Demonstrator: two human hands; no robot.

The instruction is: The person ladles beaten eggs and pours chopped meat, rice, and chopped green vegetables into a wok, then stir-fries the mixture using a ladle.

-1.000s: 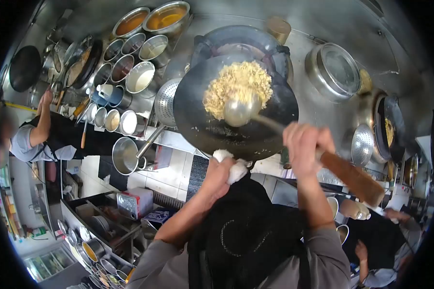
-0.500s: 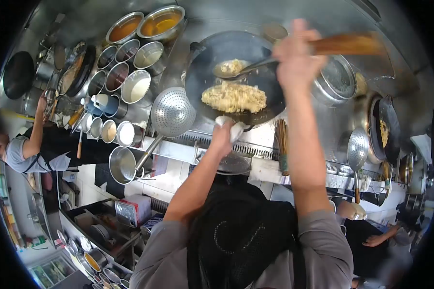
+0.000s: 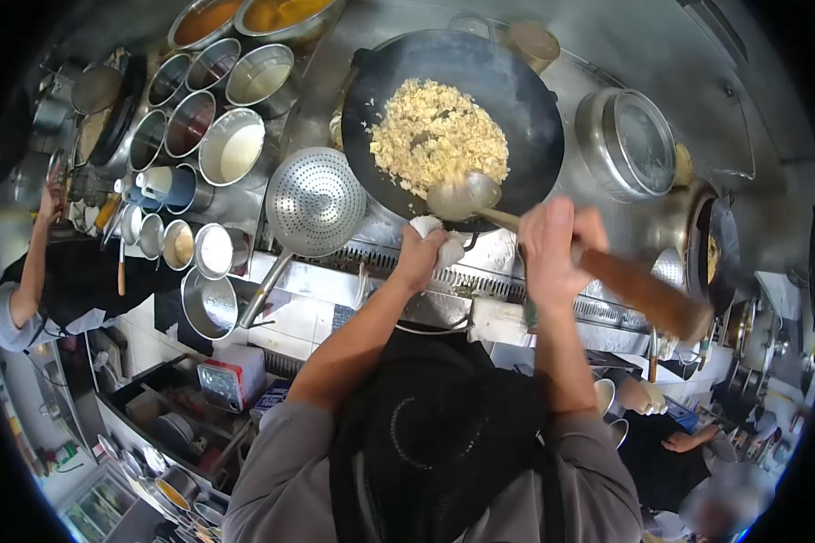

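A large black wok (image 3: 530,118) sits on the range, with loose yellow fried rice (image 3: 444,131) spread over its middle. My left hand (image 3: 418,256) is closed round a folded white cloth (image 3: 448,252) at the wok's near rim. The fingers of my right hand (image 3: 557,253) wrap round the ladle's wooden handle (image 3: 647,294), slightly blurred. The ladle's metal bowl (image 3: 465,195) rests at the near edge of the rice, inside the wok.
To the left lie a perforated strainer (image 3: 315,201) and several metal seasoning pots (image 3: 231,149). A lidded steel pot (image 3: 627,145) stands right of the wok. One co-worker's arm (image 3: 32,271) shows at far left, another's hand (image 3: 688,440) at lower right.
The rice, bunched in a folded mass half a second ago, now lies spread out. My right hand and the ladle have come down toward me from the wok's far side.
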